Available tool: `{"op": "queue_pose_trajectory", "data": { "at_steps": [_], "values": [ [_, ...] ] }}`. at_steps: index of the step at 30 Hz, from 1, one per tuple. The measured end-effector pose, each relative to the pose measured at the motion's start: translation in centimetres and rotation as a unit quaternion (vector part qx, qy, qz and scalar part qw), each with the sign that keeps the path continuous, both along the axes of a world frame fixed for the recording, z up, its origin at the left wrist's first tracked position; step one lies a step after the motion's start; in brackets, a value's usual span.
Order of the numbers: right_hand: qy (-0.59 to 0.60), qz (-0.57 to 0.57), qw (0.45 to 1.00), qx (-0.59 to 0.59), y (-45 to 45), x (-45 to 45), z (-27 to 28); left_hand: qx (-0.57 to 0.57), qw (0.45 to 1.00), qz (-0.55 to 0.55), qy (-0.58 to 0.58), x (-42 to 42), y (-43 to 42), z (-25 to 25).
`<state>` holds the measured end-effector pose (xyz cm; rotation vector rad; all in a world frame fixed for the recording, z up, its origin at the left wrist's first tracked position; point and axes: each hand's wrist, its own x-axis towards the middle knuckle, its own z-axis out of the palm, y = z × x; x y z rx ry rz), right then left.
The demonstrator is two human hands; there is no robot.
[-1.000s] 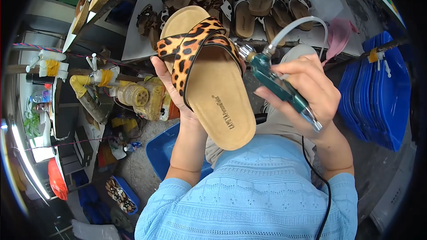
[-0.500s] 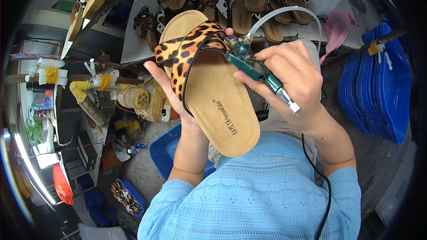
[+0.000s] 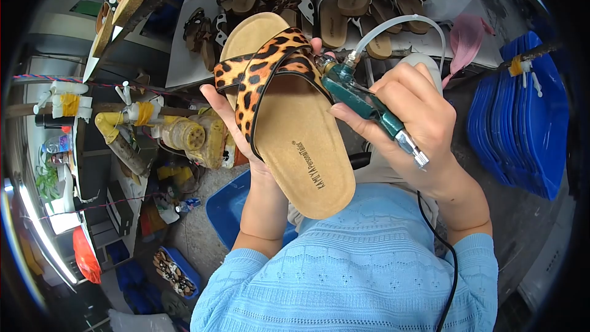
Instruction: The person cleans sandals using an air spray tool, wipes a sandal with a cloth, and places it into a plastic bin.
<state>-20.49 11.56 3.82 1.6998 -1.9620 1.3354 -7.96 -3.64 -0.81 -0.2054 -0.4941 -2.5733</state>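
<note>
My left hand [image 3: 232, 122] holds a sandal [image 3: 304, 147] from underneath, its thumb along the left edge and fingertips showing past the right edge. The sandal has a tan footbed with printed lettering and crossed leopard-print straps; its heel end points toward my body. In my right hand [image 3: 413, 110] is a small green spray gun [image 3: 356, 97] with a silver tail end and a clear hose [image 3: 399, 19] rising from it. The gun's nozzle is close to the right side of the straps; whether it touches them I cannot tell.
Several sandals [image 3: 332, 18] lie on a pale-covered table ahead, with a pink cloth [image 3: 468, 40] at its right end. Stacked blue trays [image 3: 516, 117] stand at right. A yellow-stained pipe fitting [image 3: 193, 137] is at left. A blue bin [image 3: 230, 206] sits below my left arm.
The spray gun and my right hand have shifted slightly right and down, and the gun is turned a little. The sandal has moved only slightly left.
</note>
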Motion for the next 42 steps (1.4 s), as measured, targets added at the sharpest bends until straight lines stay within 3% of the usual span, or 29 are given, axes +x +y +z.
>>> {"op": "queue_pose_trajectory", "data": {
  "at_steps": [5,17,20,22,25,27,32,34,42],
  "values": [
    [-0.008,0.0,1.0,-0.005,0.2,0.1,-0.1,-0.013,0.998,0.033,-0.046,0.1,0.0,-0.3],
    [-0.136,0.026,0.99,-0.024,-0.1,-0.5,-1.6,0.003,1.0,-0.019,0.009,-0.1,-0.2,-0.7],
    [-0.15,0.051,0.987,-0.024,0.3,-1.0,-1.9,0.038,0.999,0.006,-0.013,-0.1,0.3,-0.2],
    [-0.156,0.052,0.986,-0.04,0.7,-1.2,-1.9,0.092,0.994,-0.039,0.033,-0.1,0.6,0.1],
    [-0.175,0.031,0.98,-0.085,2.0,-1.4,-1.5,0.052,0.996,0.05,-0.048,-0.1,-0.6,-0.7],
    [-0.198,0.047,0.974,-0.096,3.1,-1.4,-0.8,0.035,0.996,0.048,-0.061,-0.2,-0.8,-0.6],
    [-0.157,0.189,0.963,-0.107,2.6,0.4,1.4,0.065,0.992,0.015,-0.105,-0.9,0.3,0.3],
    [-0.105,0.194,0.972,-0.08,2.0,1.1,0.5,0.06,0.98,0.063,-0.179,-1.2,1.2,0.5],
    [-0.048,0.14,0.984,-0.096,-0.4,2.9,-0.9,0.003,0.998,-0.018,-0.052,-0.8,0.2,-1.1]
  ]
}}
